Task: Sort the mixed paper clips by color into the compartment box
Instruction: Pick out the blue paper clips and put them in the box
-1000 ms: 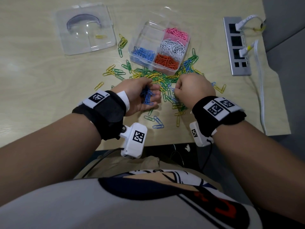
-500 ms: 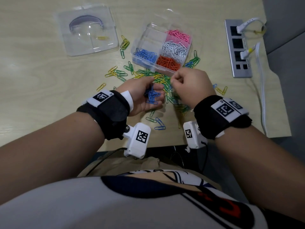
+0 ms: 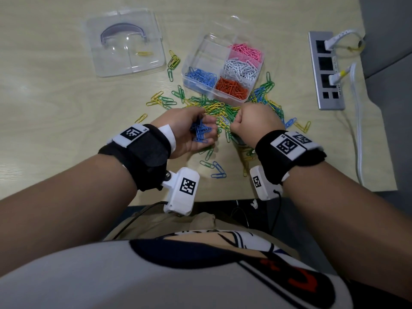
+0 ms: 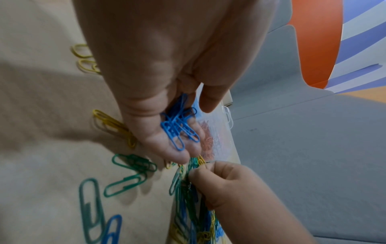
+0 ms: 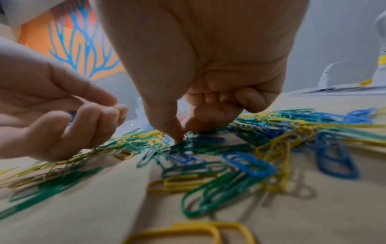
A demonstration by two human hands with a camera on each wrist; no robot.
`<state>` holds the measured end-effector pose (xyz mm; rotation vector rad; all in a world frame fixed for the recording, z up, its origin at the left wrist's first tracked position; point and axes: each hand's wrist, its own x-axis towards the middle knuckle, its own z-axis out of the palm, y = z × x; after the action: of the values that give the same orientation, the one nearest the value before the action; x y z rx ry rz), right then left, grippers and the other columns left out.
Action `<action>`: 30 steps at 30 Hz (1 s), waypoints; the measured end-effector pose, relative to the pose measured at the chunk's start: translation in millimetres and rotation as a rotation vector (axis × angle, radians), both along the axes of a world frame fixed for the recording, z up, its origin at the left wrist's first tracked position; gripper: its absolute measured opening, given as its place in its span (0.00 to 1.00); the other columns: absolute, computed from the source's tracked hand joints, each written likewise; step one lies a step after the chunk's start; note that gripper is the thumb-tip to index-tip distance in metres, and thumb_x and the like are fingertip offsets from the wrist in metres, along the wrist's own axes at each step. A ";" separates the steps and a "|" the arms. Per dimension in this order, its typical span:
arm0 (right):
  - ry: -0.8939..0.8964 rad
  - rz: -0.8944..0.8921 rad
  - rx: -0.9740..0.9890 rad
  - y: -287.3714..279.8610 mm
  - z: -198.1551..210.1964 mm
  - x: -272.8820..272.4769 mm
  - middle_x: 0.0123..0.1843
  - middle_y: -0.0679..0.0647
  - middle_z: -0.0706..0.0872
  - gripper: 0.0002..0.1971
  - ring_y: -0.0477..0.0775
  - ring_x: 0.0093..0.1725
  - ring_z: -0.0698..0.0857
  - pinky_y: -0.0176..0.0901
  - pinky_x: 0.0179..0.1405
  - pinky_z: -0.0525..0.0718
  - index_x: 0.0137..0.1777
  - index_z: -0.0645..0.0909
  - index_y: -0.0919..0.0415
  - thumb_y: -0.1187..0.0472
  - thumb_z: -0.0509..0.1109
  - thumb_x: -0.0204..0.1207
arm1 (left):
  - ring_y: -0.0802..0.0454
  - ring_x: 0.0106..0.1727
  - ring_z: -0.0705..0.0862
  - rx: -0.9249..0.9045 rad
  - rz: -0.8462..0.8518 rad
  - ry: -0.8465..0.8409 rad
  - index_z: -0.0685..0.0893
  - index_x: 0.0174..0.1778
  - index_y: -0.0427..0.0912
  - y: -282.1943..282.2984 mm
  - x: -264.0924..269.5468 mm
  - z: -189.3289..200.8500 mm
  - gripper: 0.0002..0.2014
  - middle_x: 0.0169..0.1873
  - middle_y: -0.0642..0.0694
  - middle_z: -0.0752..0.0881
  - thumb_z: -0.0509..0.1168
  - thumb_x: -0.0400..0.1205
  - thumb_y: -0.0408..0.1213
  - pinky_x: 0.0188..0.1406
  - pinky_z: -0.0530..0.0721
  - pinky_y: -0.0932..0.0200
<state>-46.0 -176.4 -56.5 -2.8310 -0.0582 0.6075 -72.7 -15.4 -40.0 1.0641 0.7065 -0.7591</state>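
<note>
Task judged roughly half done: blue, orange, white, pink clips already sorted in compartment box (image 3: 223, 70); two compartments seen bare; green, yellow, blue clips left in mixed pile (image 3: 223, 112) on table (image 3: 55, 108), just in front of box

Blue clips (image 3: 200, 131) cupped in left hand (image 3: 189, 130), fingers curled round bunch

Right hand (image 3: 256, 123) lowered on pile, thumb and forefinger pinched at clip; grip itself not clearly shown

Against earlier frames: right hand moved from beside left palm back onto pile; bunch kept in left hand

One compartment box (image 3: 223, 70), one lid (image 3: 127, 43), two hands (image 3: 182, 130)
</note>
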 end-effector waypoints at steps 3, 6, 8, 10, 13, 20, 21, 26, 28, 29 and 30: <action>-0.054 -0.029 0.098 -7.6 8.3 -4.2 0.42 0.55 0.84 0.04 0.59 0.44 0.82 0.47 0.41 0.79 0.43 0.79 0.59 0.59 0.67 0.75 | 0.54 0.27 0.78 -0.020 -0.005 -0.002 0.77 0.42 0.41 0.6 1.1 0.4 0.16 0.34 0.45 0.79 0.50 0.89 0.43 0.32 0.81 0.64; -0.100 -0.060 0.138 -14.9 16.1 -8.2 0.38 0.51 0.83 0.04 0.55 0.42 0.81 0.42 0.39 0.74 0.40 0.79 0.55 0.61 0.68 0.75 | 0.53 0.30 0.79 -0.017 -0.013 -0.009 0.77 0.43 0.42 -0.6 1.9 0.2 0.15 0.35 0.45 0.79 0.49 0.89 0.43 0.34 0.82 0.63; -0.135 -0.111 0.159 -17.7 16.9 -10.5 0.38 0.49 0.85 0.03 0.54 0.43 0.83 0.42 0.40 0.78 0.40 0.81 0.53 0.62 0.70 0.73 | 0.52 0.32 0.82 0.000 -0.018 -0.017 0.78 0.44 0.40 -3.0 2.2 -0.5 0.16 0.35 0.43 0.81 0.50 0.89 0.44 0.35 0.83 0.62; -0.191 -0.149 0.237 -16.4 16.6 -13.3 0.38 0.47 0.85 0.05 0.52 0.42 0.84 0.45 0.42 0.83 0.41 0.82 0.52 0.63 0.71 0.72 | 0.50 0.33 0.83 0.007 -0.026 -0.023 0.80 0.45 0.39 -6.1 2.0 -1.4 0.17 0.36 0.41 0.83 0.50 0.89 0.44 0.35 0.85 0.61; -0.181 -0.112 0.422 -3.3 20.4 -19.4 0.33 0.43 0.84 0.06 0.43 0.36 0.83 0.37 0.39 0.81 0.41 0.84 0.50 0.63 0.74 0.71 | 0.47 0.35 0.81 -0.027 -0.024 -0.024 0.80 0.45 0.37 -9.6 1.7 -3.1 0.19 0.35 0.40 0.83 0.50 0.89 0.45 0.32 0.86 0.60; -0.171 -0.025 0.233 2.3 10.9 -12.1 0.48 0.52 0.88 0.08 0.56 0.49 0.85 0.47 0.46 0.83 0.50 0.86 0.51 0.61 0.66 0.77 | 0.53 0.24 0.78 -0.042 0.051 -0.009 0.78 0.42 0.39 -4.8 -1.7 -4.2 0.15 0.30 0.43 0.80 0.52 0.89 0.41 0.28 0.81 0.64; -0.114 0.022 0.143 0.3 8.0 -9.7 0.51 0.52 0.88 0.10 0.58 0.51 0.85 0.47 0.47 0.83 0.53 0.86 0.49 0.61 0.65 0.77 | 0.53 0.26 0.78 -0.036 0.052 -0.008 0.78 0.41 0.39 -2.6 -3.1 -3.9 0.15 0.30 0.43 0.80 0.52 0.89 0.41 0.27 0.81 0.65; -0.049 0.078 -0.054 -3.1 5.2 -2.6 0.57 0.55 0.86 0.16 0.61 0.53 0.84 0.50 0.52 0.85 0.59 0.84 0.49 0.66 0.63 0.77 | 0.53 0.29 0.78 -0.054 0.070 -0.001 0.78 0.40 0.39 7.6 -9.5 -4.7 0.16 0.30 0.44 0.80 0.52 0.88 0.42 0.28 0.81 0.65; -0.088 0.075 -0.047 -1.8 6.3 -2.6 0.55 0.55 0.87 0.14 0.62 0.52 0.84 0.50 0.50 0.85 0.56 0.85 0.50 0.65 0.63 0.78 | 0.52 0.31 0.77 -0.062 0.075 -0.003 0.78 0.41 0.39 8.3 -11.0 -4.5 0.16 0.32 0.44 0.80 0.52 0.89 0.42 0.28 0.81 0.65; -0.114 0.071 -0.028 -0.4 6.4 -2.9 0.52 0.56 0.87 0.12 0.62 0.50 0.84 0.50 0.48 0.85 0.54 0.86 0.52 0.63 0.63 0.79 | 0.52 0.31 0.77 -0.064 0.074 -0.005 0.78 0.41 0.39 8.3 -11.7 -4.4 0.16 0.32 0.43 0.79 0.51 0.89 0.42 0.28 0.81 0.65; -0.131 0.065 -0.011 2.1 5.9 -3.0 0.49 0.56 0.88 0.10 0.61 0.48 0.85 0.49 0.46 0.84 0.51 0.86 0.54 0.62 0.62 0.80 | 0.52 0.31 0.77 -0.064 0.071 -0.007 0.78 0.42 0.39 8.2 -12.3 -4.1 0.16 0.33 0.43 0.79 0.51 0.89 0.42 0.28 0.81 0.65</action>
<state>-49.0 -174.3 -50.6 -2.8854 -0.1717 0.4357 -85.0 -7.2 -44.1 0.9785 0.7057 -0.7118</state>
